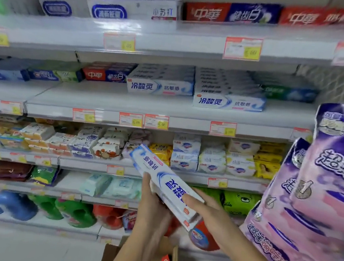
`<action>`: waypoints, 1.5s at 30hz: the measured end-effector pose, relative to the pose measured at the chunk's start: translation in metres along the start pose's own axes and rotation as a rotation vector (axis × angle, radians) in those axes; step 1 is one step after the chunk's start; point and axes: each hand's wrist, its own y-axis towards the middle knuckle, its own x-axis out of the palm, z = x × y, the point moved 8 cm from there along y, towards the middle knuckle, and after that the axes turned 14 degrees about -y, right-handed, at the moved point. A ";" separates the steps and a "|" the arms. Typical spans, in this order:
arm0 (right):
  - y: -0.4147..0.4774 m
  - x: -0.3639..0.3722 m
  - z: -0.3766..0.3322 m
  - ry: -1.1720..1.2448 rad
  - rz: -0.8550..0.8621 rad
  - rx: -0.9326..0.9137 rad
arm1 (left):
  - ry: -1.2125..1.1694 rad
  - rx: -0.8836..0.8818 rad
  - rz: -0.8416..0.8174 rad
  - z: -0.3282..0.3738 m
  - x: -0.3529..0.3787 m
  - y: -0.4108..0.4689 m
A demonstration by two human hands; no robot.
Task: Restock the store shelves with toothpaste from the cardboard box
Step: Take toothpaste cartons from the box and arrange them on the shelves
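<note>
Left hand (151,204) and right hand (205,211) hold the toothpaste boxes (162,177), fingers curled round them, above the cardboard box (161,256). Next: turn them level and lift them onto the matching stack (229,102) near the shelf's (148,107) right end.

Purple packs (320,188) fill the right side. Soap bars (185,153) sit in one row, wipes (118,186) below, then blue, green and orange bottles (73,211). Price tags (242,48) run in rows.

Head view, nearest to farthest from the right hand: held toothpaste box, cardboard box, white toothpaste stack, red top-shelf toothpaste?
1. held toothpaste box, gripped by the right hand, centre.
2. cardboard box, below the wrists.
3. white toothpaste stack, on the middle shelf, up ahead.
4. red toothpaste, on the top shelf, highest.
</note>
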 end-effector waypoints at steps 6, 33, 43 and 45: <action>-0.017 -0.014 -0.025 -0.002 0.031 -0.162 | 0.537 0.076 -0.105 -0.008 0.052 -0.005; 0.030 -0.230 -0.177 -0.463 0.661 -0.433 | 2.238 0.432 -0.917 -0.005 0.316 0.065; 0.044 -0.255 -0.147 -0.417 0.630 -0.201 | 2.241 0.615 -0.882 -0.020 0.307 0.081; 0.044 -0.257 -0.146 -0.401 0.620 -0.183 | 2.135 0.702 -0.804 -0.003 0.297 0.078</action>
